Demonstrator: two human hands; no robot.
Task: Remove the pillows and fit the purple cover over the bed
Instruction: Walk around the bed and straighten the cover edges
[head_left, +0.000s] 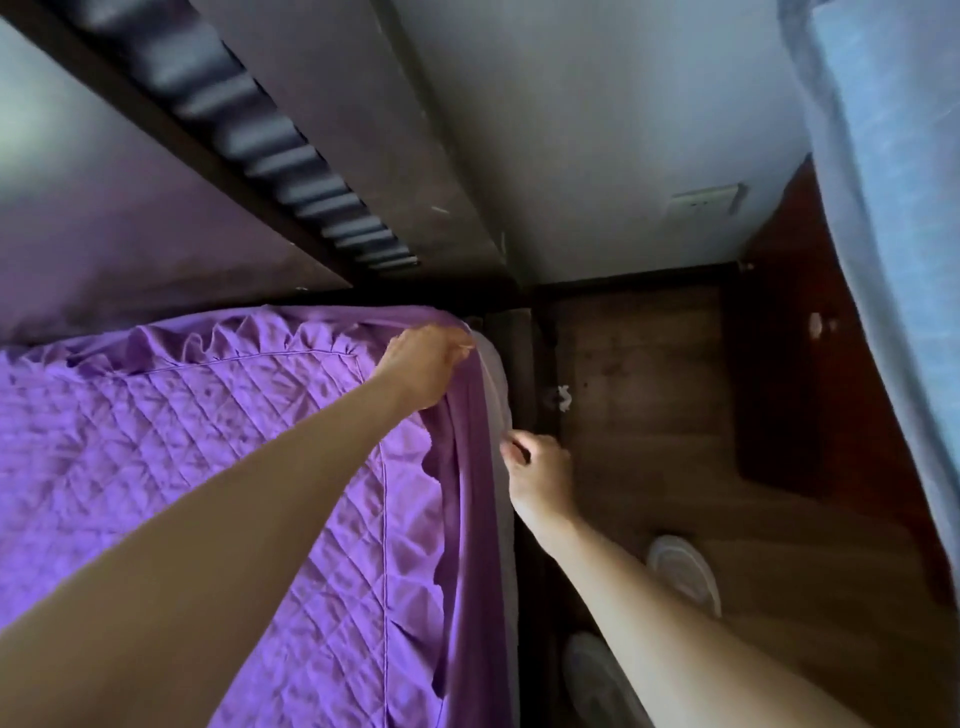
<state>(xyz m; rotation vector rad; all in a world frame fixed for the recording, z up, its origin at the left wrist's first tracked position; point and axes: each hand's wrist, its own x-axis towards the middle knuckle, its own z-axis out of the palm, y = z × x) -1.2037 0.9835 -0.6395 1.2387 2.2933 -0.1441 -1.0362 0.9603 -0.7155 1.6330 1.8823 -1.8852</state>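
purple cover (208, 467) lies spread over the bed top, quilted panel up, ruffled skirt bunched along the far edge and hanging down the near-right side. the far-right corner isn't seated: a pale mattress (497, 379) corner shows just outside the purple fabric.

left hand (423, 364) is at that far-right corner, arm stretched across the quilted panel, fingers curled round the cover's corner edge and gripping it, knuckles up.

right hand (540, 475) is lower, beside the bed's right side and just below the exposed corner. fingers curled in, thumb and forefinger closed on the pale outer edge of the skirt. hem or lining, can't tell. the two hands are near each other, with the skirt fold between them.

beyond the bed: dark headboard (171, 130) with a ribbed strip (291, 156) running diagonally, then a grey wall with a socket plate (706, 200).

right of the bed: wooden floor (649, 364) with a small white scrap (561, 397) near the bed corner. two white slippers (685, 571) on the floor by the right forearm. a dark reddish cabinet (800, 405) sits against the wall, and a blue-grey curtain (883, 234) hangs down the right edge of the view.
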